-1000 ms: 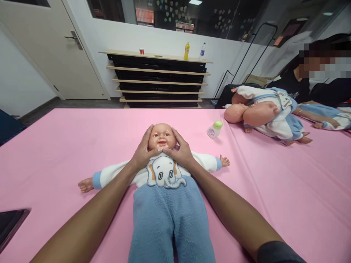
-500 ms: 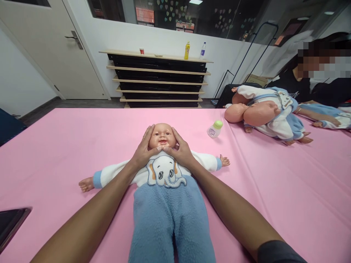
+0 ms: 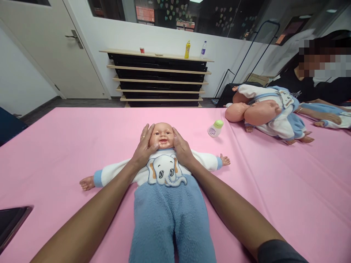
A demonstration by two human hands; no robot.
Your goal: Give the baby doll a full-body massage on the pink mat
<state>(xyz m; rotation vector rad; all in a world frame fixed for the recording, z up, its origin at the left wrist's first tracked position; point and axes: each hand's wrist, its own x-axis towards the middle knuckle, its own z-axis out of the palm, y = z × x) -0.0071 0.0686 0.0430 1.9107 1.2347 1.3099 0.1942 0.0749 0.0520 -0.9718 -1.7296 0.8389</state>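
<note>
A baby doll (image 3: pixel 171 208) in a white and blue outfit with an elephant on the chest lies on its back, arms spread. My left hand (image 3: pixel 143 149) rests open along the side of the doll's head (image 3: pixel 162 132) at the left of the picture, its thumb on the lower cheek. On the opposite side of the face, my right hand (image 3: pixel 183 148) lies open too, fingers stretched and touching the cheek. Both palms frame the head from below. A small white bottle with a green cap (image 3: pixel 215 128) stands beyond my right hand.
The dolls lie on a pink-covered table (image 3: pixel 55 146). At the right are more dolls (image 3: pixel 276 113) and a seated person (image 3: pixel 293 82) with a hand on one. A dark phone-like device (image 3: pixel 13 223) is at the left edge. Stacked boards (image 3: pixel 159 67) stand behind.
My thumbs have moved apart, from the doll's chin outward to the sides of its lower face. The chin and collar show now. The doll lies as before.
</note>
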